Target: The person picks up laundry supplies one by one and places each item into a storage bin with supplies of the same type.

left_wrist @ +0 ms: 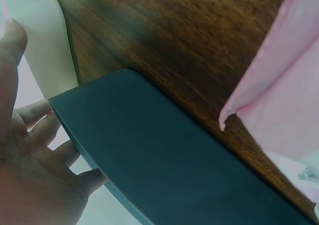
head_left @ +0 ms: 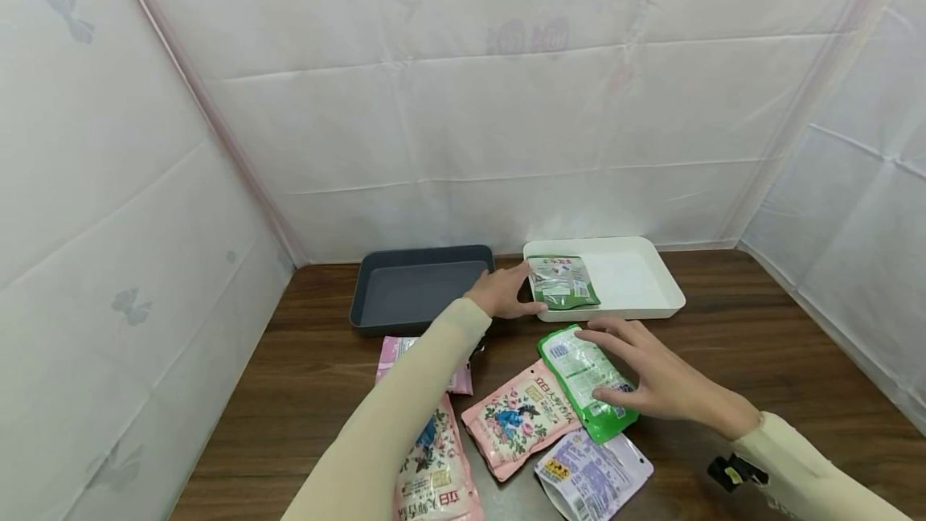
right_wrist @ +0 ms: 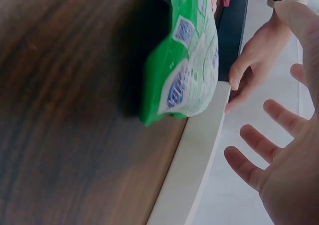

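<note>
My left hand (head_left: 504, 293) is at the left end of the white tray (head_left: 637, 276), thumb and fingers spread and nothing held. Just right of its fingers, a green and silver pouch (head_left: 562, 284) lies in that tray. Its fingers (left_wrist: 45, 127) overlap the corner of the dark grey tray (left_wrist: 144, 150) in the left wrist view; whether they touch it I cannot tell. My right hand (head_left: 651, 372) hovers with parted fingers over a bright green pouch (head_left: 582, 376). In the right wrist view that green pouch (right_wrist: 187, 75) stands apart from the palm.
A pink floral pouch (head_left: 517, 416) and a purple pouch (head_left: 596, 473) touch or adjoin the green one. Another floral pouch (head_left: 437, 473) and a pink pouch (head_left: 391, 354) lie partly hidden under my left forearm. White cloth walls (head_left: 463, 119) enclose the wooden table (head_left: 275, 392).
</note>
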{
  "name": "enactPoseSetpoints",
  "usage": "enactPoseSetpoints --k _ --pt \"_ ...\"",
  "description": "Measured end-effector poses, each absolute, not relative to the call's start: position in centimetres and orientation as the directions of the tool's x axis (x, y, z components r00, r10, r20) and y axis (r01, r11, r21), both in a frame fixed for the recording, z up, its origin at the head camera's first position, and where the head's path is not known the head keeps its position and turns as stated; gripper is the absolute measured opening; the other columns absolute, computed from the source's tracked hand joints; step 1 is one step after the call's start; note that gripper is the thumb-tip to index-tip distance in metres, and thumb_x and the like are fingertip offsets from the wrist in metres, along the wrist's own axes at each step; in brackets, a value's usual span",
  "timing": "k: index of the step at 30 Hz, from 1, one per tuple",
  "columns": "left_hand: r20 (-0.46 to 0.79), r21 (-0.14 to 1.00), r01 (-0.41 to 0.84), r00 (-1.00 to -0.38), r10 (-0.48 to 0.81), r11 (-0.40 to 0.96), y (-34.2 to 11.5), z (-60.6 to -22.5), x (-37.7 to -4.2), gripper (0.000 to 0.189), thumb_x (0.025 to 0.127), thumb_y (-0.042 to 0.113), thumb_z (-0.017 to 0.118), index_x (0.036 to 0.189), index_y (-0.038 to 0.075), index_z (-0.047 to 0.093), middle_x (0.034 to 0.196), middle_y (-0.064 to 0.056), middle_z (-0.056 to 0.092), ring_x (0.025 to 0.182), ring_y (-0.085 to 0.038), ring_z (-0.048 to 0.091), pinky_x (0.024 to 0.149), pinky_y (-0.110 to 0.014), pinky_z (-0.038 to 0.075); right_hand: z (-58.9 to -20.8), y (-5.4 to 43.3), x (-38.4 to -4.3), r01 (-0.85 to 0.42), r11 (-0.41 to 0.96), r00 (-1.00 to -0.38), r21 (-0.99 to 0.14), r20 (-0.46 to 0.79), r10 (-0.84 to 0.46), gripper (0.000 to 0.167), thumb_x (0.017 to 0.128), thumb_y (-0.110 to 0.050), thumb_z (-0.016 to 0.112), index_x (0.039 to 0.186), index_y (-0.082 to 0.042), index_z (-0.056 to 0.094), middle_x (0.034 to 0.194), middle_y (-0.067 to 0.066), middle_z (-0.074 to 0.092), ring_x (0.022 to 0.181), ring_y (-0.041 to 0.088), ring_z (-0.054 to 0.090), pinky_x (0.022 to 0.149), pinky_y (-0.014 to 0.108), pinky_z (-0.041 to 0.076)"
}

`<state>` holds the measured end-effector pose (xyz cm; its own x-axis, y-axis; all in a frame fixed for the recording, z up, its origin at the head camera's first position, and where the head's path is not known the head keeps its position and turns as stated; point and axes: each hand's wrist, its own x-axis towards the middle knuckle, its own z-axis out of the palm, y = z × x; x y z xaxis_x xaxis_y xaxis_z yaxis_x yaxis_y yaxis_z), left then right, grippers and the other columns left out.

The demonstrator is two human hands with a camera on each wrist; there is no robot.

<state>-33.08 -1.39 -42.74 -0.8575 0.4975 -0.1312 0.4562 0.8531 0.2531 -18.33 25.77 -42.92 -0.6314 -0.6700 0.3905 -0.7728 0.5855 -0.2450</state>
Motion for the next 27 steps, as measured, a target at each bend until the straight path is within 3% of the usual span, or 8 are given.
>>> enactPoseSetpoints --k 10,21,27 --pt "-0.123 0.256 0.464 -0.854 0.505 0.848 -1.5 -42.4 -32.8 0.090 0.097 0.066 0.057 0.164 0.016 0.026 0.167 -0.003 0.032 0.146 -0.028 0.043 0.121 -0.058 0.025 -43.9 25.5 -16.7 -0.751 0.608 -0.659 -0.257 0.344 -0.669 0.079 0.087 -0.045 0.083 0.155 -0.026 0.046 0.152 0.007 0.047 0.128 0.023 0.048 0.090 0.051 0.053" --pt "-0.118 0.262 0.465 -0.854 0.506 0.846 -1.5 -42.6 -32.9 0.089 0.097 0.065 0.058 0.164 0.015 0.026 0.166 -0.004 0.033 0.145 -0.027 0.044 0.121 -0.058 0.026 -44.4 25.0 -15.1 -0.750 0.602 -0.661 -0.274 0.314 -0.681 0.085 0.082 -0.045 0.087 0.155 -0.030 0.045 0.153 0.000 0.047 0.131 0.017 0.046 0.091 0.049 0.054" --pt "-0.117 0.263 0.462 -0.856 0.503 0.847 -1.5 -42.5 -33.0 0.091 0.097 0.065 0.058 0.164 0.014 0.025 0.166 -0.004 0.034 0.145 -0.027 0.045 0.120 -0.058 0.026 -44.6 24.6 -14.2 -0.762 0.578 -0.646 -0.292 0.292 -0.705 0.082 0.085 -0.051 0.083 0.155 -0.029 0.045 0.153 -0.004 0.047 0.127 0.010 0.045 0.090 0.043 0.054"
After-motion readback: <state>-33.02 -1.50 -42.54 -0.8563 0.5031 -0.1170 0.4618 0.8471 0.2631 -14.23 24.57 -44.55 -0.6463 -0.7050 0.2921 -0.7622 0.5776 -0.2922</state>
